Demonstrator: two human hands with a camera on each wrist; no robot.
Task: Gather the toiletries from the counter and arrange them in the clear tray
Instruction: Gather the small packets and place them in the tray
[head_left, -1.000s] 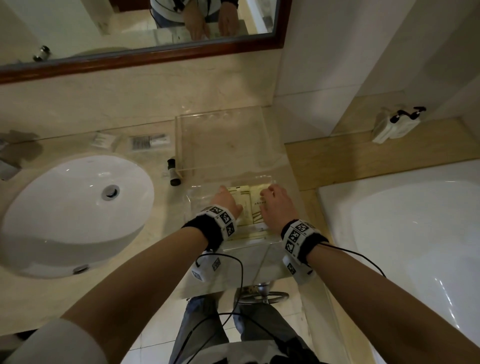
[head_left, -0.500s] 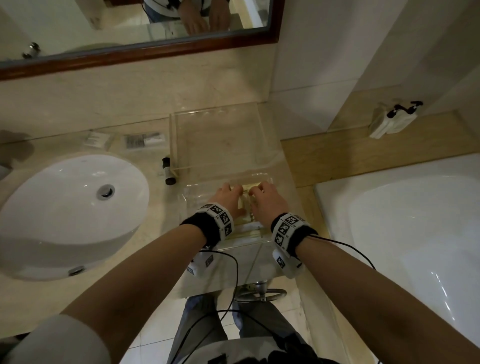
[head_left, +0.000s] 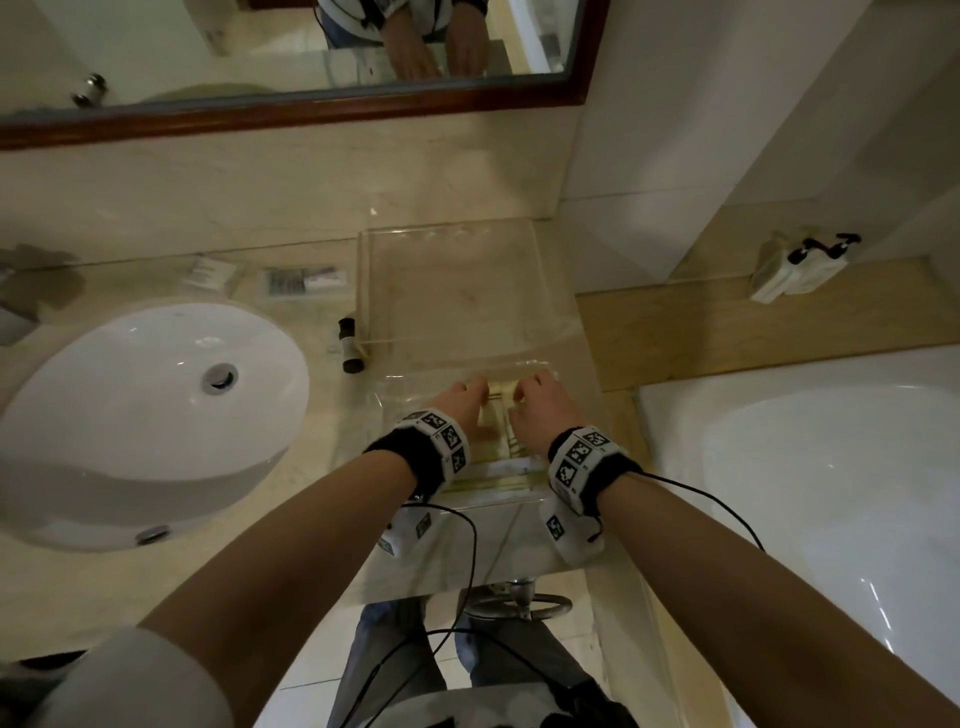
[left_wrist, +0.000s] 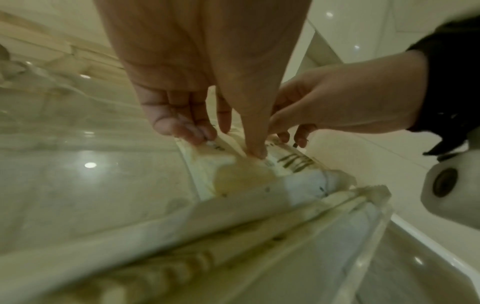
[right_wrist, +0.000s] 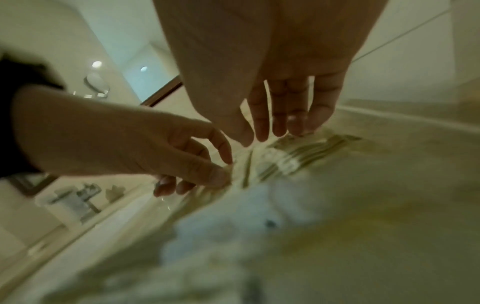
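Toiletry packets (head_left: 500, 415), cream with olive stripes, lay flat inside the near clear tray (head_left: 540, 491) at the counter's front edge, their long axis running from the person toward the mirror (head_left: 291, 52); the left hand (head_left: 460, 410) reached in palm down, wrist above the tray's near wall, fingers (left_wrist: 182, 125) curled with their tips on the left packet's far end and the thumb pressing on top, a narrow pinching hold; the right hand (head_left: 540, 415) mirrored it just beside, fingers (right_wrist: 280, 123) nearly straight and pointing down at the right packet's far end, though whether they actually gripped it could not be told; both forearms extended forward and converged on the tray; a second clear tray (head_left: 457, 296) stood just beyond, against the back wall; a small dark-capped bottle (head_left: 349, 345) lay on the counter beside that tray's left wall, long axis front to back; two flat sachets (head_left: 306, 280) lay near the wall behind the sink (head_left: 145, 415); the wrist views were blurred, so print on the packets was unreadable.
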